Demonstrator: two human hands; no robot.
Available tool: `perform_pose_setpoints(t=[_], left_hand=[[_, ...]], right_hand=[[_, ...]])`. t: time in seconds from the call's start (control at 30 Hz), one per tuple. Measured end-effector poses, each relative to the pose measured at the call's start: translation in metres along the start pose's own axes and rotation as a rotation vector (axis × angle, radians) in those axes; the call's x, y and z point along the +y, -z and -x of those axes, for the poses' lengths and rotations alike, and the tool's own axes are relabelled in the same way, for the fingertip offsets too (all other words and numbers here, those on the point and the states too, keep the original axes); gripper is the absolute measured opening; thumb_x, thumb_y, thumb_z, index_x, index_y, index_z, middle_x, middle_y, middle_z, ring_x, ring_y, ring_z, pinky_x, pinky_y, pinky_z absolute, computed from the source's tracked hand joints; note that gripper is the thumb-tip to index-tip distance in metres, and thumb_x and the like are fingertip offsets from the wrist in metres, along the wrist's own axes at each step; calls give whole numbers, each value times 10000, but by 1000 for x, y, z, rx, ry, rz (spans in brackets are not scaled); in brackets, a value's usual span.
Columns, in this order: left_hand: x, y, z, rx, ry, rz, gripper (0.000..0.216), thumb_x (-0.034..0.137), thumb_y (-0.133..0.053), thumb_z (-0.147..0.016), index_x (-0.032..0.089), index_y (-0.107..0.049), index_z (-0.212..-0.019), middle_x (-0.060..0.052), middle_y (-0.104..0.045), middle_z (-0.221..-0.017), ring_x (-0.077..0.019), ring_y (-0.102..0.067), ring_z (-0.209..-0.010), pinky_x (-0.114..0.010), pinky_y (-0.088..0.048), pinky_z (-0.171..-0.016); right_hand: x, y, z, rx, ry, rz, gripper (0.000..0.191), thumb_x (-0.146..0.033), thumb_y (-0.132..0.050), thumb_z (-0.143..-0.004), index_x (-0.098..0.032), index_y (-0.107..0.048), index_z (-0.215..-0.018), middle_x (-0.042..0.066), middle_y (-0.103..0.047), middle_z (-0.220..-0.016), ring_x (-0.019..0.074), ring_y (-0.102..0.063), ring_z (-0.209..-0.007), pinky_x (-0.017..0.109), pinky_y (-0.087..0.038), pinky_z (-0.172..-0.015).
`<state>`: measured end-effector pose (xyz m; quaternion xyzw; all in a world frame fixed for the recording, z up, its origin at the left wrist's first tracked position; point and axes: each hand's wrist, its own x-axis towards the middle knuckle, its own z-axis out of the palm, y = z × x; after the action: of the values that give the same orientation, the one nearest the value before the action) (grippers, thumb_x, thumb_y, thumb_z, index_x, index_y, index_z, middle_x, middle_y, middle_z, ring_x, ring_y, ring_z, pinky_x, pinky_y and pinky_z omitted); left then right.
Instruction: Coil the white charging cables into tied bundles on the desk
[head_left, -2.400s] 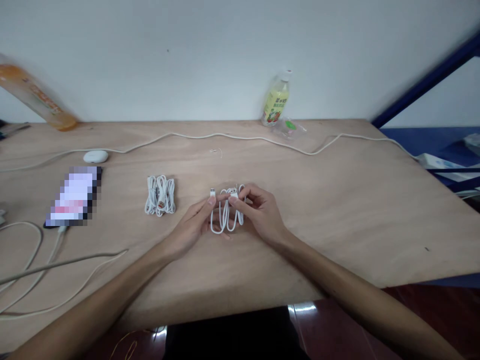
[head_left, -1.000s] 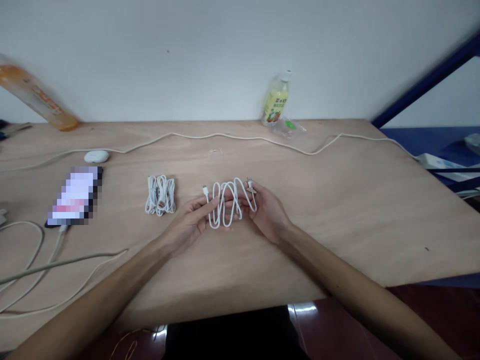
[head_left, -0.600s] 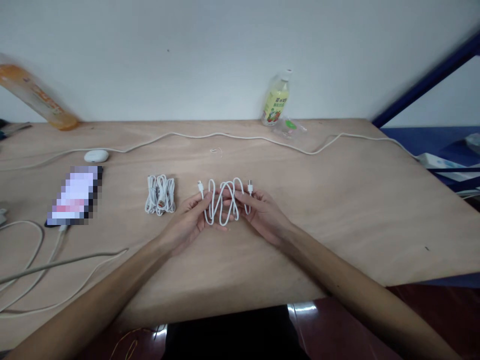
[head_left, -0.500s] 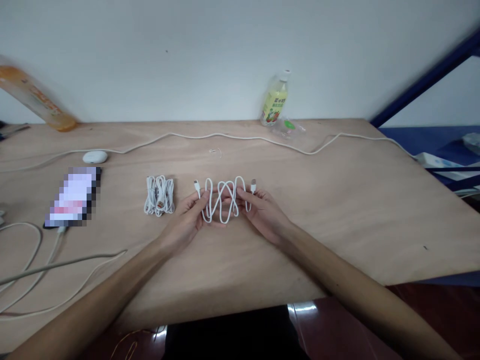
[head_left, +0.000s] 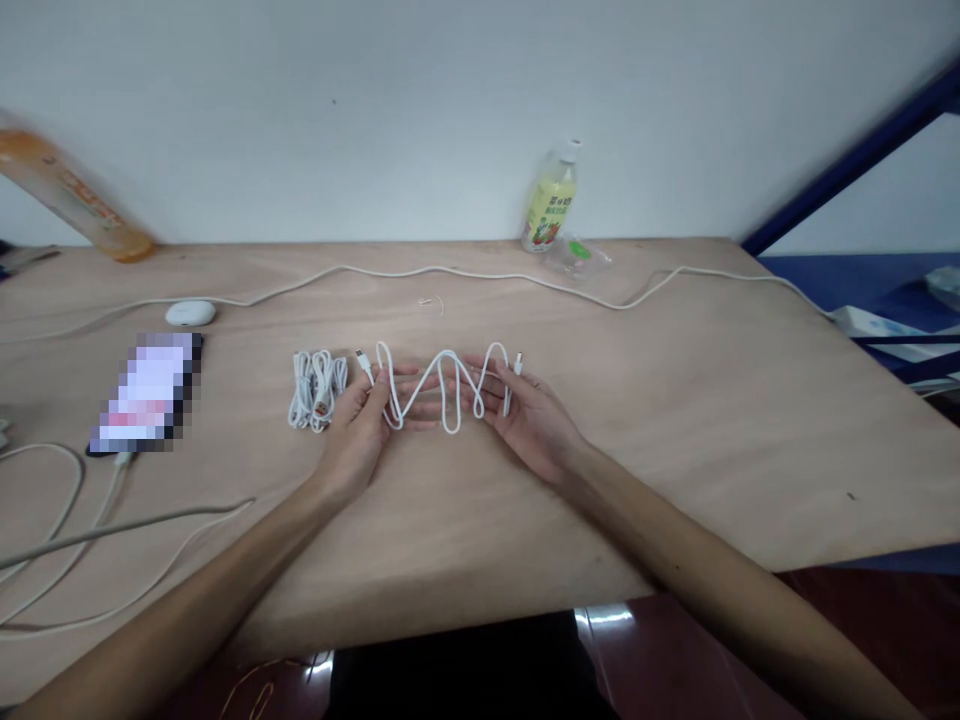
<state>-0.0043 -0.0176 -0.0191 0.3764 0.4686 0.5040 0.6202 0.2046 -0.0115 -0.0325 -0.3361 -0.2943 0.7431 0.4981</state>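
A white charging cable [head_left: 442, 385] stretches in zigzag loops between my hands, just above the wooden table [head_left: 675, 420]. My left hand [head_left: 360, 430] pinches the cable near its left plug. My right hand [head_left: 525, 415] holds the cable near the right plug, palm turned up, fingers curled round the cord. A second white cable, coiled into a bundle [head_left: 319, 390], lies on the table just left of my left hand.
A phone [head_left: 146, 392] with a cord plugged in lies at the left, a small white case [head_left: 190, 314] behind it. A long white cord [head_left: 450, 272] crosses the back of the table. A yellow drink bottle [head_left: 551, 200] stands by the wall. An orange bottle [head_left: 71, 195] leans far left.
My hands have moved apart, the left one further left, and the bundled cable has been pulled out into wide loops. The coiled bundle has not moved.
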Motion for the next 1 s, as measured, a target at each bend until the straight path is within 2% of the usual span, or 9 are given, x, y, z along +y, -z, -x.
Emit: perform_pose_setpoints(t=[0.17,0.3,0.43,0.57,0.7,0.83,1.0], left_hand=[[0,0,-1,52,-21,31,238,446,-715,-1015,214,-667,-988,-109,-855,-1005,-307,-841,-1004,-440,-693,-848],[3,-1,-1,121,-22,49,160,358,-619,-1067,244,-630,-956,-66,-833,-898,-273,-838,-903,-422,-685,-818],[4,-2,0,131,-5,53,209,318,-518,-1103,240,-616,-935,-62,-815,-860,-263,-834,-889,-419,-686,-823],[4,-3,1,125,0,78,188,341,-575,-1083,235,-622,-935,-68,-816,-876,-267,-837,-893,-431,-693,-833],[3,-4,2,109,-13,88,153,334,-594,-1078,230,-638,-975,-78,-831,-911,-288,-845,-978,-456,-701,-868],[3,-4,4,72,8,107,149,355,-672,-1045,206,-665,-1058,-113,-853,-1045,-324,-836,-1082,-511,-698,-935],[6,-6,5,50,62,127,223,317,-569,-1098,179,-671,-1240,-135,-857,-1112,-323,-844,-1077,-519,-708,-925]], right_hand=[[0,0,0,-29,-39,-31,248,-457,-736,-1037,-229,-788,-1121,108,-866,-1169,288,-786,-1240,495,-619,-1109],[-1,-1,1,-19,-49,-56,218,-425,-676,-1082,-228,-770,-1082,103,-870,-1144,275,-806,-1195,498,-620,-1117],[-3,-3,1,-19,-56,-87,254,-407,-580,-1133,-230,-753,-1074,87,-875,-1124,260,-824,-1146,514,-610,-1133],[-4,-3,1,-25,-67,-131,267,-406,-525,-1154,-236,-725,-1104,92,-869,-1146,261,-823,-1150,544,-601,-1139],[-5,-4,1,-6,-78,-149,233,-414,-542,-1145,-244,-700,-1150,103,-858,-1184,259,-818,-1155,532,-604,-1133],[-6,-6,2,-24,-87,-136,275,-421,-486,-1162,-249,-694,-1214,95,-856,-1183,259,-819,-1144,527,-607,-1126],[-7,-7,1,-37,-107,-143,349,-389,-370,-1189,-253,-688,-1235,88,-863,-1148,241,-831,-1090,504,-627,-1088]])
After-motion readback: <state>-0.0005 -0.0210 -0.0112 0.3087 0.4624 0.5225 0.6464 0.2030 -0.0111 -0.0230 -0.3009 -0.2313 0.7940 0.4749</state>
